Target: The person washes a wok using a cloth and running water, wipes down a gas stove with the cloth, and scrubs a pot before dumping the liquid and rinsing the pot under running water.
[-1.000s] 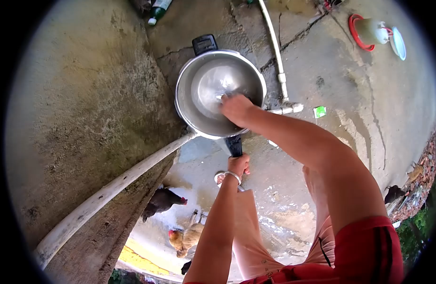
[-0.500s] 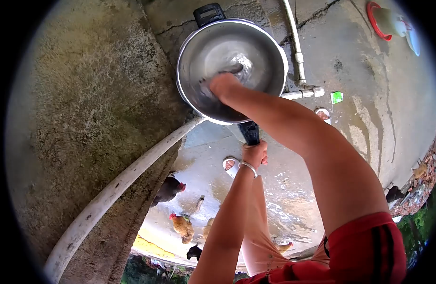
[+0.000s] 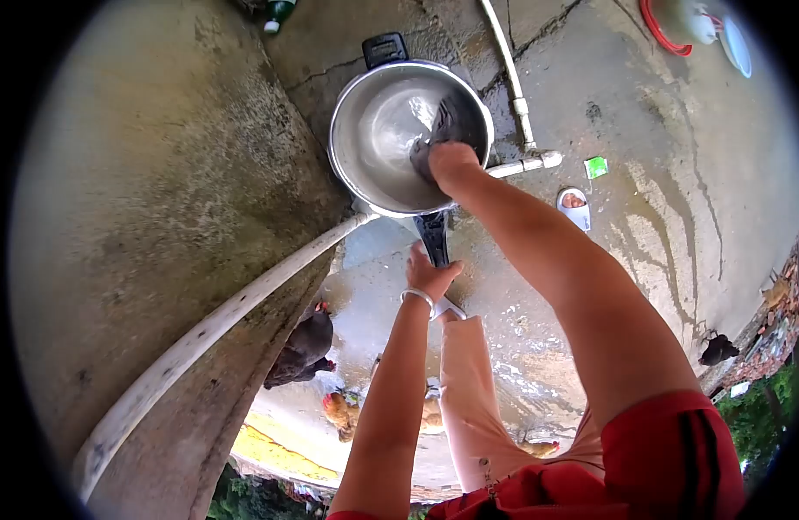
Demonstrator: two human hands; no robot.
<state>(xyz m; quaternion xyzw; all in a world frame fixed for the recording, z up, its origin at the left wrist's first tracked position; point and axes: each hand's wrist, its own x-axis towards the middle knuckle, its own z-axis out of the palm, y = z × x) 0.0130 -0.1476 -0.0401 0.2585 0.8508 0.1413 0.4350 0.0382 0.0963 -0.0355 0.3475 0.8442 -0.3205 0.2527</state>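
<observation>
A metal pressure cooker pot [image 3: 365, 178] without a lid lies tilted toward me, its wet, shiny inside in view. It has a short black handle at the far side and a long black handle [image 3: 431, 238] at the near side. My left hand [image 3: 430, 273] holds the end of the long handle from below, thumb out to the right. Inside the pot, my right hand [image 3: 453, 163] grips a dark wet cloth [image 3: 451, 121] against the right inner wall. Most of my right fingers are hidden by the cloth.
A white pipe [image 3: 226, 312] runs along a concrete ledge [image 3: 174, 191] at left; another pipe [image 3: 522, 113] lies right of the pot. Chickens [image 3: 308, 338] stand below. A green packet [image 3: 596, 167], a red-rimmed basin [image 3: 664, 35] and a green bottle [image 3: 280, 10] are on the ground.
My right hand has moved with the cloth from the pot's middle to its right wall, and more of the cloth shows. My left hand has loosened somewhat around the handle. The view has shifted.
</observation>
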